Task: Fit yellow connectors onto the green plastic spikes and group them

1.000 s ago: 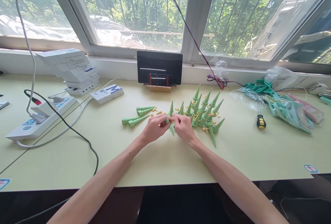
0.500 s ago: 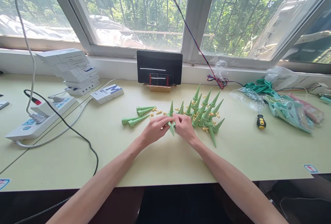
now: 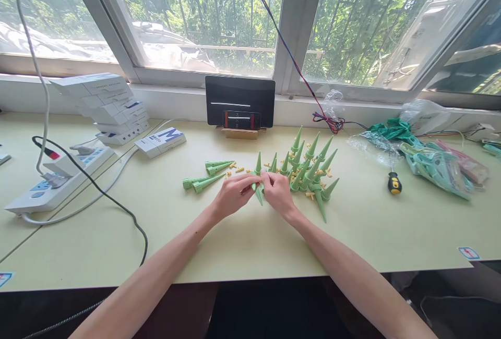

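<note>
My left hand [image 3: 231,194] and my right hand [image 3: 277,191] meet over the middle of the table, fingertips almost together. Between them is a green plastic spike [image 3: 259,197], its pointed end slanting down toward me; its upper part is hidden by the fingers. Both hands are closed around it in a pinch. Just behind my fingers another green spike [image 3: 258,160] stands point up. To the right of my right hand is a cluster of green spikes [image 3: 312,171] with small yellow valve-like pieces. Left of my left hand lie several green spikes [image 3: 207,184] and loose yellow pieces [image 3: 239,170].
A tablet [image 3: 240,98] with a phone [image 3: 241,120] before it leans by the window. Left are stacked white boxes [image 3: 113,104], a single box [image 3: 161,142] and a power strip [image 3: 58,180] with cables. Right are a screwdriver [image 3: 394,183] and plastic bags [image 3: 434,167].
The fingers of my left hand have shifted slightly on the spike. My right hand keeps its pinch. The whole view has moved a little.
</note>
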{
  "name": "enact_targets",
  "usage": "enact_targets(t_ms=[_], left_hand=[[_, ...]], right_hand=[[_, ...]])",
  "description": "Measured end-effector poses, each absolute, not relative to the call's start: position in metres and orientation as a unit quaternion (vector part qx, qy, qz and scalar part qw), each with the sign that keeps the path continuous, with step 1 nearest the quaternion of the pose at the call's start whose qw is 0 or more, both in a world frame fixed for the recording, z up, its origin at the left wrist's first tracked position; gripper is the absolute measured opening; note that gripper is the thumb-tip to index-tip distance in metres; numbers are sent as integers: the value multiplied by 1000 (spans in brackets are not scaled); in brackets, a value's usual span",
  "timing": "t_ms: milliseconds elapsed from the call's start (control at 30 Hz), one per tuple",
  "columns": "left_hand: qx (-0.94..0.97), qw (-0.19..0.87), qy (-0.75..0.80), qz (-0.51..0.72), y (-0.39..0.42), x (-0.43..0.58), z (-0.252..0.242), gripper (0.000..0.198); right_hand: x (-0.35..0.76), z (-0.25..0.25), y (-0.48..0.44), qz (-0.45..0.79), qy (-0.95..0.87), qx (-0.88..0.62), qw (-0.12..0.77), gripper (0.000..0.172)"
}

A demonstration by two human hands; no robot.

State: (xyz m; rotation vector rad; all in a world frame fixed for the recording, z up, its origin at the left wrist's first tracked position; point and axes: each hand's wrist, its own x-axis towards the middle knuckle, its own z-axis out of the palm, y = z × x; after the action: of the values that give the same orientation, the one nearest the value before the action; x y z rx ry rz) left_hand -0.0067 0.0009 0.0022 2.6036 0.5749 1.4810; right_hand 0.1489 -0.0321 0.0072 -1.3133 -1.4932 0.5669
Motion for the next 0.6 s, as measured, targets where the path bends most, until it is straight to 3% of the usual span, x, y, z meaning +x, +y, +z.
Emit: enact_targets(t_ms=[600], left_hand=[[830,109,234,494,0,-5,6,9]], right_hand=[[149,5,-33,244,-627,-528,518,45]])
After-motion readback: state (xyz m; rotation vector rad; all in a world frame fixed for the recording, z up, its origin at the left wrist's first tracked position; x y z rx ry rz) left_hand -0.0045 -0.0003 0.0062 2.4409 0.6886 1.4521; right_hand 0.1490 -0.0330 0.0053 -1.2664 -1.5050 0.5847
